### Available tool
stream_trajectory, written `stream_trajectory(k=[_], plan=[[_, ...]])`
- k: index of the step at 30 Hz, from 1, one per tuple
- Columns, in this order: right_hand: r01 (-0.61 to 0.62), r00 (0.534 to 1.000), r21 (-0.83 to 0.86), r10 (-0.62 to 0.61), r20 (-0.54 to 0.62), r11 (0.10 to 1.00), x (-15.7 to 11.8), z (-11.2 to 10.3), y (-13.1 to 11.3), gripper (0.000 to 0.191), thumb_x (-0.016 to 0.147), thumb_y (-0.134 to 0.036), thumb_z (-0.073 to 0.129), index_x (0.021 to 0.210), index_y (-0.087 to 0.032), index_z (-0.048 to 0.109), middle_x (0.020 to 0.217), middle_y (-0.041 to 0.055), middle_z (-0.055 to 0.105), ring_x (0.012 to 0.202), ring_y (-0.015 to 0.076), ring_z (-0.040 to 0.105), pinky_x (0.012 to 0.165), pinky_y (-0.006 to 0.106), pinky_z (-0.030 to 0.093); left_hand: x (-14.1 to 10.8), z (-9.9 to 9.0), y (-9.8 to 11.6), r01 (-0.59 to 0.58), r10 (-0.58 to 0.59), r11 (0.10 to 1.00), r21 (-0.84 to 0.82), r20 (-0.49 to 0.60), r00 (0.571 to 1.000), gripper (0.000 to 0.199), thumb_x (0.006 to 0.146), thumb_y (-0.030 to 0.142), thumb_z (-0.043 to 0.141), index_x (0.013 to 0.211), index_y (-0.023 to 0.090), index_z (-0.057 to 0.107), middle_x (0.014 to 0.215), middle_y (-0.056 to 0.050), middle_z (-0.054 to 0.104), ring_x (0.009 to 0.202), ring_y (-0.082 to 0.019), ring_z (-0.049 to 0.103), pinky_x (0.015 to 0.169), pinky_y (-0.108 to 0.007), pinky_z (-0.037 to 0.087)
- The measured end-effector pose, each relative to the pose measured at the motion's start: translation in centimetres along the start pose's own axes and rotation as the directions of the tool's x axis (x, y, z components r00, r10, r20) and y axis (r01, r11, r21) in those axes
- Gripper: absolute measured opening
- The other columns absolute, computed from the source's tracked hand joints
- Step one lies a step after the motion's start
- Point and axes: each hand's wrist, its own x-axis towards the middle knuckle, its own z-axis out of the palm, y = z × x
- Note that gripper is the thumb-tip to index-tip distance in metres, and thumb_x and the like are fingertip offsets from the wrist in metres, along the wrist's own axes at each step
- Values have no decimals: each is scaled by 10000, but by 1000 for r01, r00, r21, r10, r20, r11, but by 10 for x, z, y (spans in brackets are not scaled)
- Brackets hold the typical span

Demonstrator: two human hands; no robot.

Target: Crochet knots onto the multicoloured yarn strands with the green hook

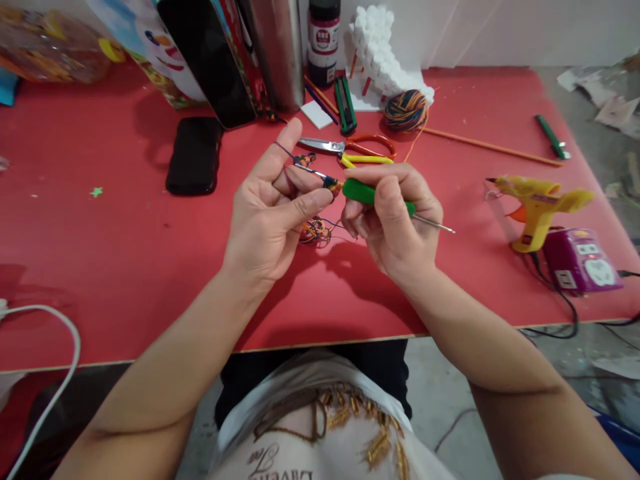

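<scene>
Crocheted piece [334,187] sits between the two hands, in front of the person — pinched at the left hand [270,217], lying directly left of the right hand [403,220]. Left hand is the nearer, in contact; right fingertips are just beside the work. Left thumb presses the piece against the fingers beneath, index raised with a yarn strand [285,150] across it. Right hand closes thumb and fingers around the green handle of the crochet hook [359,193]. Hook's long axis slants across the view, far-left to near-right; slim shaft reaches the work and lies over the left fingers, a second metal end sticks out past the right hand. Whether the shaft passes through a loop: too small to tell.

Count: one hook, one piece in hand, one yarn tangle [316,231] low between the hands, one yarn ball [406,111] beyond. Scissors [345,147], one pair, blades toward the left hand. Phones, two — a flat phone [194,157] and a leaning phone [210,63]. One glue gun [537,203] at right on the red table [100,267].
</scene>
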Motion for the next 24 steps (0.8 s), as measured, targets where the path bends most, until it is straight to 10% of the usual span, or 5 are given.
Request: stream_trajectory(k=[8, 24], plan=[[28, 999, 28, -27, -46, 999, 3, -2, -4, 299, 1010, -606, 766, 942, -315, 771, 698, -17, 636, 525, 146, 497, 476, 323, 462, 3, -7, 4, -87, 87, 994, 59, -1, 996, 734, 741, 193, 1057, 1397, 296, 743, 836, 30, 734, 1109, -236, 807, 893, -281, 640], [-15, 997, -40, 12, -74, 999, 6, -8, -10, 395, 962, -702, 771, 925, -310, 798, 674, -3, 629, 513, 145, 469, 426, 328, 369, 0, -5, 11, -141, 138, 977, 160, 33, 990, 720, 707, 217, 1072, 1364, 334, 802, 793, 46, 734, 744, -131, 731, 767, -228, 632]])
